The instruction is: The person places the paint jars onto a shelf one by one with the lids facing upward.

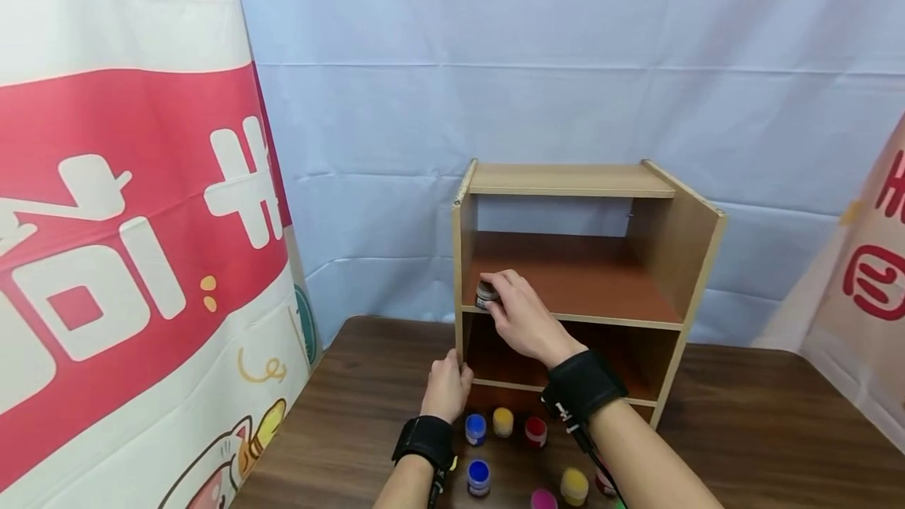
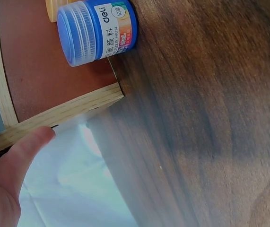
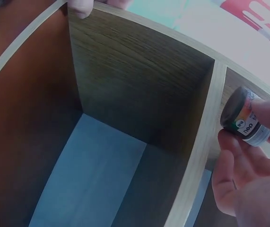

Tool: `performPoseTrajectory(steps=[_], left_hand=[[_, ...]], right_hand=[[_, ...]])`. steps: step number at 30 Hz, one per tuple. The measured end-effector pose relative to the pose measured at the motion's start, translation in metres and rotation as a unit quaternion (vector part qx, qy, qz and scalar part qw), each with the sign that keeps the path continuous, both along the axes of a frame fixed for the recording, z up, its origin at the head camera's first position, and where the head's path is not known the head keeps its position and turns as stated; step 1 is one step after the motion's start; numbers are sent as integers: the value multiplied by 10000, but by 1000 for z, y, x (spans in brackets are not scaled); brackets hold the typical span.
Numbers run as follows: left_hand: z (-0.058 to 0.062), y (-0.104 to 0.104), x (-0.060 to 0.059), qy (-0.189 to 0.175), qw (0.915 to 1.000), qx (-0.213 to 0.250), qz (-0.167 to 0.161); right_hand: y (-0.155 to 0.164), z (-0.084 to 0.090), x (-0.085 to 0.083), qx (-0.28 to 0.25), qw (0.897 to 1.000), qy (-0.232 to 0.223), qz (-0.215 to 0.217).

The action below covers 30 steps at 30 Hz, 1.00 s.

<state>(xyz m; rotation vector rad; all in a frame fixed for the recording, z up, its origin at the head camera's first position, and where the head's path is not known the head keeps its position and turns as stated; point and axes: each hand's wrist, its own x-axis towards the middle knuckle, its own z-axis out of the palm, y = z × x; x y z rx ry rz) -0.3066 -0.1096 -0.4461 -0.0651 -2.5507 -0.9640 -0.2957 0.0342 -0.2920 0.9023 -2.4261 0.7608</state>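
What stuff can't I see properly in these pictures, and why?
- Head view: the lower red paint jar is partly behind the right forearm.
- Head view: the magenta paint jar is cut off by the bottom edge.
- Head view: writing on the dark paint jar is too small to read.
- Left wrist view: the left hand is cut off by the left edge.

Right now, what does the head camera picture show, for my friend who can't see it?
A person's right hand holds a small dark jar at the left front of a wooden shelf unit, and their left hand grips its left side. Blue, yellow, red and pink jars sit on the brown table below.
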Motion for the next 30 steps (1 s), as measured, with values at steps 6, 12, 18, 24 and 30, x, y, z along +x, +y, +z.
performPoseTrajectory(steps=[6,12,18,24,30], left_hand=[[1,7,0,5,10000,-35,57],[2,10,0,-65,10000,-6,54],[4,11,0,75,9999,-126,75],[5,12,1,14,10000,-75,45],[2,11,0,54,9999,-74,77]], right_hand=[[1,0,-6,54,10000,-48,-52],[-1,0,-11,111,9997,-169,-140],[-4,0,-15,166,9995,-161,-236],[-6,-1,-18,156,9994,-166,-276],[-7,-2,-20,99,9993,-174,-323]])
